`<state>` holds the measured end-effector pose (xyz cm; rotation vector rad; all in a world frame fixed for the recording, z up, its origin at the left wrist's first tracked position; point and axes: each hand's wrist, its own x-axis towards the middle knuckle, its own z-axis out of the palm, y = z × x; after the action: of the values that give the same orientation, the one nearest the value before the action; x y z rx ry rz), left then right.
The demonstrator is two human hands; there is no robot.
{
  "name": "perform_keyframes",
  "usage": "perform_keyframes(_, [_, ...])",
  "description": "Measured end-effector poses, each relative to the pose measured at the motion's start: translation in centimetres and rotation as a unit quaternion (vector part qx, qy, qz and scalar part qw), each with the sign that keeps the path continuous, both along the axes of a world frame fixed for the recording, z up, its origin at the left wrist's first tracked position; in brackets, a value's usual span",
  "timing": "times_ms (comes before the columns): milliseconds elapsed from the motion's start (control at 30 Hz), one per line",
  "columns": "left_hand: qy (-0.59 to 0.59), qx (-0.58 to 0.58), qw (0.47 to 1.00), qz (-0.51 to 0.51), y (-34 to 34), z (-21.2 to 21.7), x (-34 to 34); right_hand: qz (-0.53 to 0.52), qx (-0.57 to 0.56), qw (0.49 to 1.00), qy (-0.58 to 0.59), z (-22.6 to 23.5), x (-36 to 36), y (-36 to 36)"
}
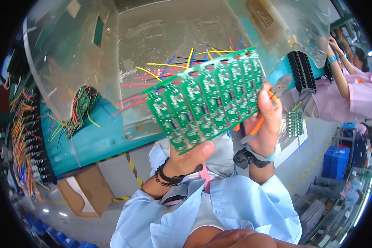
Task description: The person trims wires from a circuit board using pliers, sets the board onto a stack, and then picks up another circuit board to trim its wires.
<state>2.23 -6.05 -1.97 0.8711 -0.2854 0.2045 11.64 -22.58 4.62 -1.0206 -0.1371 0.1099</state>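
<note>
A green circuit board panel [208, 101], made of several joined strips, is held up tilted in front of me. My left hand [192, 157] grips its lower left corner, thumb on the face. My right hand [266, 120] holds the panel's right end and also has orange-handled cutters [258, 126] in its palm, their metal jaws [282, 84] sticking out past the thumb. Red, yellow, blue and black wires [169, 66] stick out behind the panel's upper edge. The fingers behind the panel are hidden.
A clear plastic shield [70, 53] stands over the teal bench mat [99, 144]. At left are a wired board [82, 105] and a black rack [35, 140] of wired boards. Another black rack [301, 72], a small green board [294, 124] and a person in pink [345, 97] are at right. A cardboard box [89, 192] is below.
</note>
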Motion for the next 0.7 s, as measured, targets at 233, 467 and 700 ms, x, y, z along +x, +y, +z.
perform_keyframes(233, [0.107,-0.123,0.977,0.135,-2.3,0.5,3.1,0.036,-0.129,0.991,0.013,0.5,-1.5,1.2])
perform_keyframes(467, [0.081,-0.111,0.970,0.201,-0.6,1.5,5.1,0.083,-0.257,0.961,-0.058,-7.3,-6.9,-4.1])
perform_keyframes(700, [-0.026,-0.088,0.995,0.047,1.6,4.4,5.7,0.154,-0.373,0.915,-0.023,-16.3,-13.4,-7.0])
